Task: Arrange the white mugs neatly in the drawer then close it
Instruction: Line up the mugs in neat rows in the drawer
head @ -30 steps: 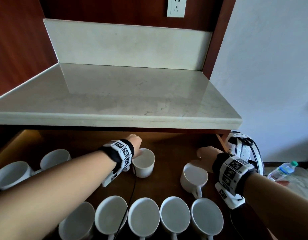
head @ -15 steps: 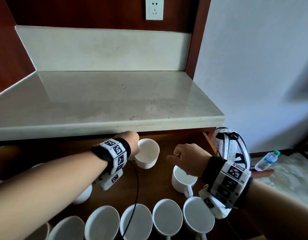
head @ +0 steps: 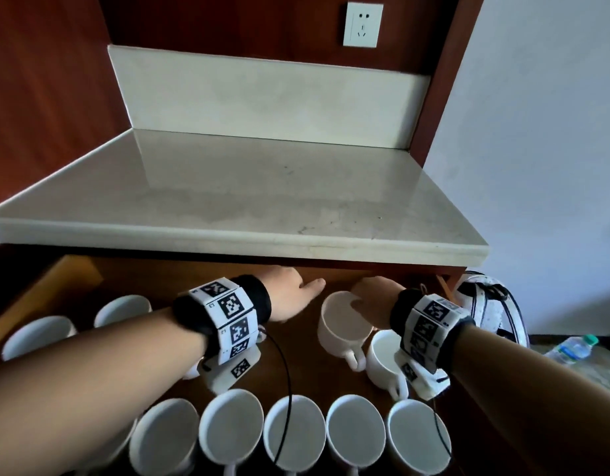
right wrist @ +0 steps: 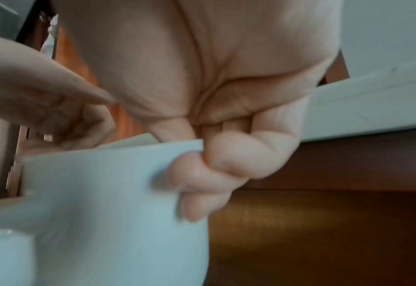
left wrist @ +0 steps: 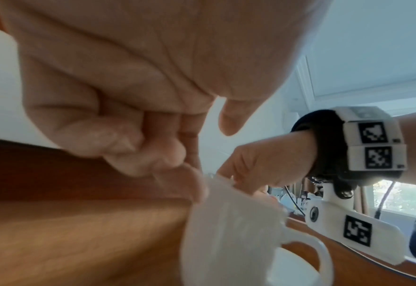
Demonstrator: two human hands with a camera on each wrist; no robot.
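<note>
Here, round glossy mug (head: 344, 324) (ceramic), wooden drawer (head: 296, 369)

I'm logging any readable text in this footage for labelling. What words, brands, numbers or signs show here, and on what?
No legible words or numbers.
Black-and-white square marker patterns on the white wristbands: coded patterns, not text.
Tiny marks beside the left wristband's markers: too small to read.
Label on the clear plastic water bottle: too blurred.
White wall socket: no lettering visible.
White ceramic mugs: plain.
</note>
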